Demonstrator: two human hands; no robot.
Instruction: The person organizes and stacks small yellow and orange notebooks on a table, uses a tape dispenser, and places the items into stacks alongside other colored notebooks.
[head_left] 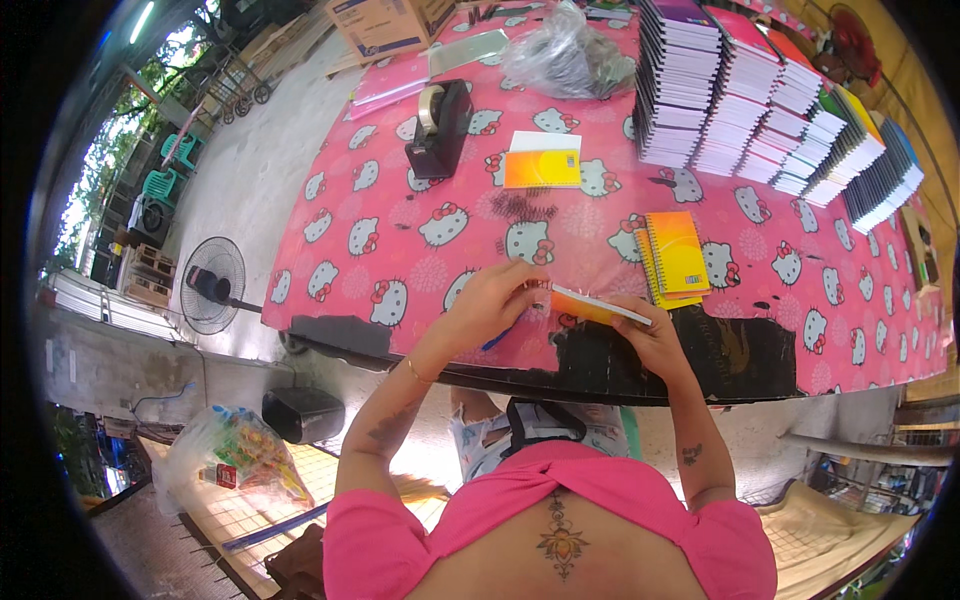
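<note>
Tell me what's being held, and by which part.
A notebook: the right hand grips its right end; the left hand is at its left end.

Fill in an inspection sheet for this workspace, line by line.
Surface: pink table cover with cat faces and dark scuffs; black patch exposed along the near edge.
Work items: orange notebook in hand; yellow notebooks to its right; another yellow notebook farther back; tall notebook stacks at far right.
Clutter: black tape dispenser, clear plastic bag.
Hands: right hand grips the orange notebook's right end; left hand is at its left end, grip unclear.
Cables: thin blue cord by the left wall; its ends are unclear.
Surroundings: fan, dark bin, bag of wrappers, green chairs.
</note>
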